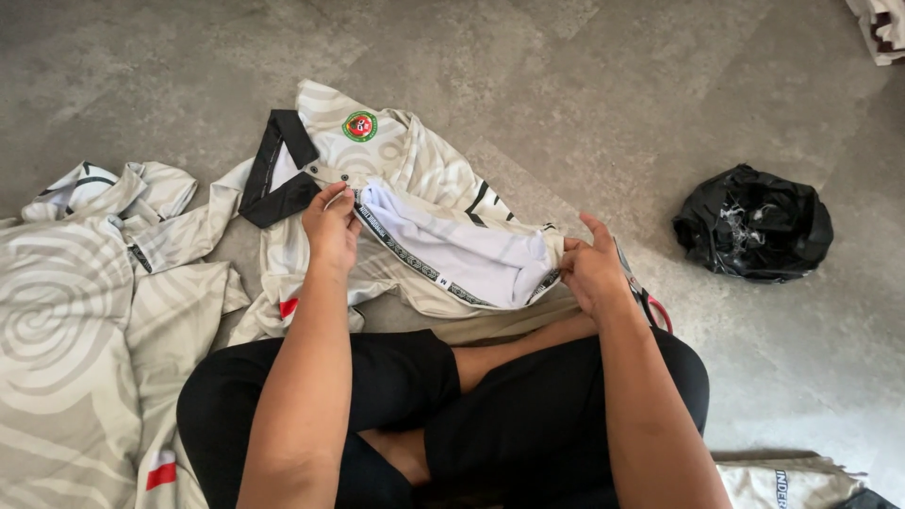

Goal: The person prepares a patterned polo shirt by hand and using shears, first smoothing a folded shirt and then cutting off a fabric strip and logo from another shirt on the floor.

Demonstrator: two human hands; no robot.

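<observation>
Beige jersey (415, 179) spread on the floor (584, 85) before crossed legs, left hand (330, 226) pinching its inner trim near the black collar (273, 170), right hand (592, 269) gripping the far end — fingers closed on cloth, more jerseys (75, 311) left, black bag (754, 236) right.

A shirt (415, 217) lies on the floor (584, 85) before the crossed legs (528, 415), more shirts (85, 311) to its left, a bag (754, 224) to its right.

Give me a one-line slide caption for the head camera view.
Seated on a grey floor, left hand and right hand hold a cream patterned shirt open.
</observation>
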